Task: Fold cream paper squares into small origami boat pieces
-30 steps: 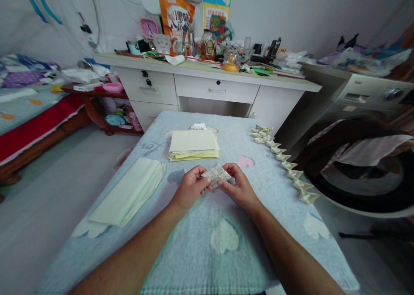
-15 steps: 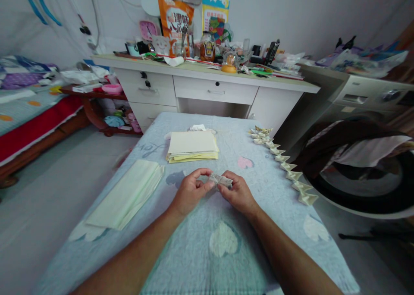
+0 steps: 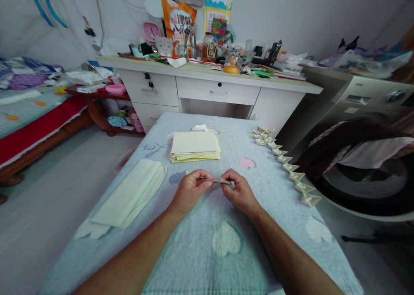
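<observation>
Between both hands is a small piece of folded paper (image 3: 218, 181), seen nearly edge-on as a thin greyish strip. My left hand (image 3: 193, 189) pinches its left end, thumb and fingers closed. My right hand (image 3: 238, 189) grips the other end in the same way. Both are raised a little over the blue cloth (image 3: 194, 252) on the table. Beyond them lies a stack of cream and yellow paper sheets (image 3: 195, 144). To the left rests a pile of long pale green paper (image 3: 129, 193). A row of folded paper pieces (image 3: 293, 170) with pointed ends runs along the right edge.
A white desk (image 3: 216, 86) crowded with jars, a snack bag (image 3: 179, 25) and other items stands at the far side. A washing machine (image 3: 362, 135) is close on the right. On the left are a low shelf (image 3: 103, 96) and a bed (image 3: 35, 114).
The folded paper has tipped in my hands, from its patterned face showing to nearly edge-on. Both hands keep their grip. The whole view has shifted slightly.
</observation>
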A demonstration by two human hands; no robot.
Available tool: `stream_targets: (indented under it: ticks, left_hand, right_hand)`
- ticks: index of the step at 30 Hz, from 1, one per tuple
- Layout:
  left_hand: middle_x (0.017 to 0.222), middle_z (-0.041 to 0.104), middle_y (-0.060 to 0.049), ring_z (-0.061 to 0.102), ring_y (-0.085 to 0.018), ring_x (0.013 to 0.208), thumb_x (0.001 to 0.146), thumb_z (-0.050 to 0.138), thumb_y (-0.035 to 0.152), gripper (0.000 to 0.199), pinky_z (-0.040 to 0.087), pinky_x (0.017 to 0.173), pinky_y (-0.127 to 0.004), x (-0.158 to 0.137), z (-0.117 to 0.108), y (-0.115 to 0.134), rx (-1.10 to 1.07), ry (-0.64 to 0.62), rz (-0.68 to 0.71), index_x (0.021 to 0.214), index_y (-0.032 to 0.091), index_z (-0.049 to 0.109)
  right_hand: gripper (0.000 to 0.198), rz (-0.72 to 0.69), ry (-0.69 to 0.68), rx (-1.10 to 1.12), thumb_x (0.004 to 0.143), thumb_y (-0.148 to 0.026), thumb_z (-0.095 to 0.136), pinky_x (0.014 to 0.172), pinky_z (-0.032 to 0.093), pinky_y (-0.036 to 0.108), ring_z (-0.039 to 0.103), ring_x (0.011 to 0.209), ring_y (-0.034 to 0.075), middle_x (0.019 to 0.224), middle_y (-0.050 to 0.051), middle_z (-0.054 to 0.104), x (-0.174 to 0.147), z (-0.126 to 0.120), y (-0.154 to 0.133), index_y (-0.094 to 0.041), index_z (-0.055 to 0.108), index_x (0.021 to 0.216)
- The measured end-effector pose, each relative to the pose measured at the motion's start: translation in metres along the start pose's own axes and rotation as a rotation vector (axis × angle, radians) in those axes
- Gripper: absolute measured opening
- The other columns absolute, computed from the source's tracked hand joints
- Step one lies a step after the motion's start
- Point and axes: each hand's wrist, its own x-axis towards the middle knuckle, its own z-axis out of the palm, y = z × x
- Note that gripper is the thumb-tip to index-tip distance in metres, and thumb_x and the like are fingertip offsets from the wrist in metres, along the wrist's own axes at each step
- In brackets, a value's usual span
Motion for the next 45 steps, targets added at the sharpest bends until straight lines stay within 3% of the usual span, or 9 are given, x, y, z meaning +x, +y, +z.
stream_targets:
  ticks: [7, 10, 18, 29, 35, 38, 45]
  left_hand:
    - [0.092, 0.061, -0.003, 0.059, -0.017, 0.094, 0.074, 0.06, 0.011, 0.009, 0.044, 0.086, -0.029, -0.001, 0.004, -0.004, 0.388, -0.021, 0.245, 0.074, 0.018, 0.056]
    - [0.091, 0.059, -0.002, 0.057, -0.016, 0.092, 0.073, 0.054, 0.004, 0.016, 0.044, 0.084, -0.028, -0.003, 0.005, -0.004, 0.569, -0.076, 0.284, 0.075, 0.019, 0.055]
    - [0.085, 0.058, -0.003, 0.052, -0.021, 0.089, 0.073, 0.052, 0.004, 0.017, 0.039, 0.081, -0.033, -0.006, 0.001, -0.004, 0.975, -0.141, 0.311, 0.075, 0.02, 0.057]
    - [0.078, 0.062, -0.001, 0.053, -0.02, 0.082, 0.076, 0.06, 0.013, 0.009, 0.035, 0.074, -0.032, -0.004, -0.003, -0.007, 1.036, -0.161, 0.251, 0.074, 0.022, 0.059]
    - [0.08, 0.064, 0.0, 0.056, -0.02, 0.083, 0.075, 0.065, 0.019, 0.021, 0.035, 0.079, -0.034, -0.003, -0.002, -0.008, 0.95, -0.143, 0.239, 0.095, 0.025, 0.063]
    - [0.08, 0.065, -0.001, 0.056, -0.02, 0.083, 0.081, 0.061, 0.026, 0.005, 0.036, 0.078, -0.033, -0.001, -0.001, -0.01, 0.942, -0.147, 0.251, 0.084, 0.023, 0.065]
    - [0.081, 0.063, -0.003, 0.055, -0.02, 0.083, 0.086, 0.056, 0.032, 0.017, 0.036, 0.075, -0.032, 0.003, -0.002, -0.014, 0.996, -0.051, 0.256, 0.076, 0.021, 0.064]
  right_hand:
    - [0.02, -0.147, -0.026, -0.434, 0.071, -0.005, 0.055, 0.078, 0.034, 0.032, 0.046, 0.088, 0.02, 0.088, 0.004, 0.056, 0.001, -0.002, 0.004, -0.02, 0.06, 0.084]
    - [0.024, -0.154, -0.084, -0.58, 0.071, -0.003, 0.053, 0.079, 0.033, 0.032, 0.044, 0.089, 0.021, 0.089, 0.005, 0.056, 0.0, -0.001, 0.006, -0.02, 0.061, 0.086]
    - [0.024, -0.098, -0.256, -0.651, 0.07, -0.002, 0.054, 0.077, 0.03, 0.031, 0.045, 0.087, 0.02, 0.086, 0.003, 0.057, 0.0, 0.003, 0.01, -0.02, 0.061, 0.084]
    - [0.013, 0.002, -0.238, -0.499, 0.075, -0.009, 0.063, 0.081, 0.032, 0.032, 0.048, 0.088, 0.018, 0.088, 0.002, 0.059, -0.002, -0.014, 0.01, -0.021, 0.066, 0.081]
    - [0.006, 0.02, -0.204, -0.49, 0.08, -0.016, 0.067, 0.081, 0.032, 0.034, 0.048, 0.089, 0.019, 0.088, 0.003, 0.06, -0.001, -0.012, 0.015, -0.021, 0.068, 0.08]
    - [0.004, 0.026, -0.19, -0.489, 0.081, -0.019, 0.067, 0.081, 0.032, 0.034, 0.048, 0.089, 0.019, 0.087, 0.003, 0.06, -0.001, -0.011, 0.016, -0.021, 0.068, 0.078]
    - [0.005, 0.085, -0.164, -0.478, 0.082, -0.024, 0.067, 0.082, 0.032, 0.034, 0.049, 0.088, 0.019, 0.088, 0.002, 0.061, 0.0, -0.018, 0.017, -0.02, 0.067, 0.08]
